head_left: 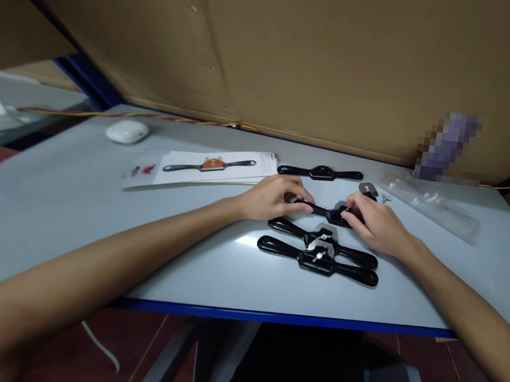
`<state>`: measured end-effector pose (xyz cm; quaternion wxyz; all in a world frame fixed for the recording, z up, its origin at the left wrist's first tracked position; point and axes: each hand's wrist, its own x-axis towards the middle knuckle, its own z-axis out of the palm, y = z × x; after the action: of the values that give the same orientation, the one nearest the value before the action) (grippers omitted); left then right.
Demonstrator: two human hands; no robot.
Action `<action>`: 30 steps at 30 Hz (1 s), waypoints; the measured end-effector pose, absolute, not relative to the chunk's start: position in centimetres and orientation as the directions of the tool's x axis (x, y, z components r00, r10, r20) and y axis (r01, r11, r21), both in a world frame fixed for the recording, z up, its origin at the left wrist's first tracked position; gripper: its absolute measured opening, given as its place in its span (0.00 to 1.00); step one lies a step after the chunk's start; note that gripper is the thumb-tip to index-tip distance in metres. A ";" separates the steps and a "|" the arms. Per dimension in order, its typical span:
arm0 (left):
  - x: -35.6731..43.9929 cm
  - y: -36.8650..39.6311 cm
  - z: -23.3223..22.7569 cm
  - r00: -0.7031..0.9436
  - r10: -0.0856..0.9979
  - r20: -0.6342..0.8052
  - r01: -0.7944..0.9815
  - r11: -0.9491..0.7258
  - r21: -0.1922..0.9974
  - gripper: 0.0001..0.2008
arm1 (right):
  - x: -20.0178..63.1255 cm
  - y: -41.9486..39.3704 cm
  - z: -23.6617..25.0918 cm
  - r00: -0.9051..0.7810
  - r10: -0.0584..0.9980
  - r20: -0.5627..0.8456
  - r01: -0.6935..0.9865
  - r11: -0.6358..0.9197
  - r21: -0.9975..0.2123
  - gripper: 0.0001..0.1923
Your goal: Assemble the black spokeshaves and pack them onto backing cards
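My left hand [274, 197] pinches the left handle of a black spokeshave [322, 211]. At the middle of the same tool, my right hand [380, 224] has thumb and fingertips closed near its blade; any small screw between them is too hidden to make out. Closer to me lie two more spokeshaves, the front spokeshave [315, 264] and one behind it [323, 238], each with a blade and a wing screw. Farther back is a spokeshave body [321, 173] with no blade visible on it. A loose blade [369, 189] and small screws [385, 198] lie beyond my right hand.
Printed packaging cards [220, 170] lie left of the tools. Clear plastic bags [430, 206] rest at the right. A white rounded case [127, 131] sits at back left. Behind the table [66, 215] rises a cardboard wall [326, 55], with a pixelated purple object [448, 148] before it.
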<state>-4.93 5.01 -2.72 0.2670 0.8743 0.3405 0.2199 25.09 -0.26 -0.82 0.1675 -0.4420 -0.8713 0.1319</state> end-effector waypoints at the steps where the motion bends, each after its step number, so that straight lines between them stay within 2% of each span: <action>1: -4.9 5.0 -2.7 0.671 0.714 0.202 0.478 -0.625 0.618 0.21 | 25.1 -0.3 -0.8 -0.547 0.818 0.176 0.731 0.569 -0.377 0.11; 4: -5.0 5.0 -2.7 0.670 0.713 0.206 0.477 -0.627 0.617 0.21 | 24.9 -0.3 -0.9 -0.529 0.830 0.175 0.749 0.554 -0.365 0.14; 13: -5.0 5.0 -2.7 0.673 0.714 0.195 0.490 -0.627 0.606 0.22 | 25.1 -0.4 -0.9 -0.583 0.796 0.165 0.737 0.603 -0.305 0.11; 18: -5.0 5.0 -2.7 0.678 0.707 0.201 0.480 -0.633 0.607 0.21 | 25.3 -0.4 -0.9 -0.603 0.780 0.169 0.708 0.620 -0.337 0.15; 30: -5.0 4.9 -2.6 0.672 0.714 0.198 0.491 -0.630 0.602 0.21 | 25.2 -0.1 -1.0 -0.586 0.789 0.187 0.704 0.610 -0.364 0.11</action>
<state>-4.96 4.91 -2.58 0.2593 0.8768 0.3435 0.2146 25.24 -0.12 -0.98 0.1671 -0.4234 -0.8814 0.1263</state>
